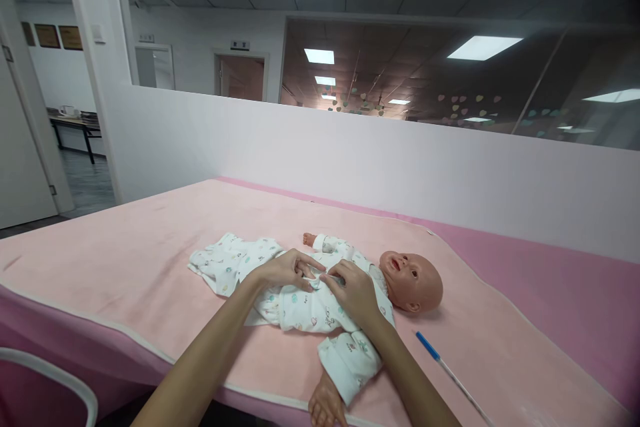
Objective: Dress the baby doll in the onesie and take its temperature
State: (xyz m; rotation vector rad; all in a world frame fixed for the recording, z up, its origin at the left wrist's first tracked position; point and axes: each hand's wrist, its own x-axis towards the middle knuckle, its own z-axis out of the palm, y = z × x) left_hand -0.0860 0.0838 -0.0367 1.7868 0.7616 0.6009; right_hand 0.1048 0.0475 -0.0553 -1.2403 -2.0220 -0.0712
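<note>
A baby doll [414, 281] lies on its back, its head to the right, in a white printed baby outfit [310, 310]. My left hand [289, 269] is at the doll's belly, thumb and fingers closed on the front of the outfit. Close beside it, my right hand [354, 292] pinches the cloth from the chest side. A small patch of the doll's belly seems to show between the hands. The exact fastening under my fingers is too small to make out. One doll hand [327, 401] sticks out of its sleeve near the front edge.
A pink padded mat [165, 233] with pale piping lies under the doll. To the right of the doll rests a thin white stick with a blue end [428, 345]. Behind the mat rises a low white wall [350, 147] with glass above. A white curved rail [60, 373] stands at front left.
</note>
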